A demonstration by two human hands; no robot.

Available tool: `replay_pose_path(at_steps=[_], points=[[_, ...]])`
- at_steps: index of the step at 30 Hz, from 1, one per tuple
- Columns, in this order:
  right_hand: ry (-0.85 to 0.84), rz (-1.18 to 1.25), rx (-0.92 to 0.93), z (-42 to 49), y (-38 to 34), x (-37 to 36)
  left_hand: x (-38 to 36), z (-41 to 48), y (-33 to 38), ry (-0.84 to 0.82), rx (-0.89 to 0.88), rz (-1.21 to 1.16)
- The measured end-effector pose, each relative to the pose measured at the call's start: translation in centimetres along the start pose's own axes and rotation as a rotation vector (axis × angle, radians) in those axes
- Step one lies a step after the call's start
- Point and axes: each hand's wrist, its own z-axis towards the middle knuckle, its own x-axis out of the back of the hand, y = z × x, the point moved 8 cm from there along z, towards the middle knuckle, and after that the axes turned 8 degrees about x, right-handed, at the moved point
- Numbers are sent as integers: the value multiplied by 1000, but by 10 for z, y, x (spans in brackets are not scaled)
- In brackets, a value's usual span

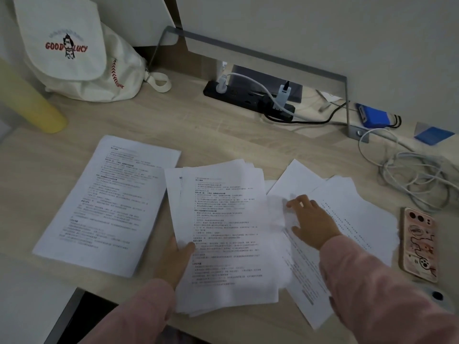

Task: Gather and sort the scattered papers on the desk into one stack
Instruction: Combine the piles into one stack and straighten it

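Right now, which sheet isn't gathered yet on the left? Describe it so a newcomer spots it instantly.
Start at the white canvas bag in the desk's far left corner and come toward the near edge. The lone printed sheet lies flat there, left of the bundle gripped by the left hand. Unlike the overlapping papers under the right hand, it lies apart, untouched.
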Motion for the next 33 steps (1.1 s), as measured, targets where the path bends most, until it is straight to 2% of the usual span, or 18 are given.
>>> replay_pose_path(at_steps=[7, 17, 21, 24, 27, 30, 33], points=[[-91, -191, 142, 15, -1, 3, 13, 5, -4, 17, 12, 5], [-125, -273, 156, 15, 6, 9, 21, 1, -6, 33, 52, -72], [26, -418, 191, 14, 14, 16, 22, -3, 3, 28, 26, -128], [115, -457, 120, 11, 20, 31, 25, -5, 16, 45, -39, -149], [116, -356, -48, 4, 34, 51, 27, -2, 21, 58, -72, -150], [285, -285, -170, -6, 46, 81, 26, -1, 26, 51, -79, -138], [486, -181, -202, -13, 47, 122, 22, -3, 33, 28, -84, -134]])
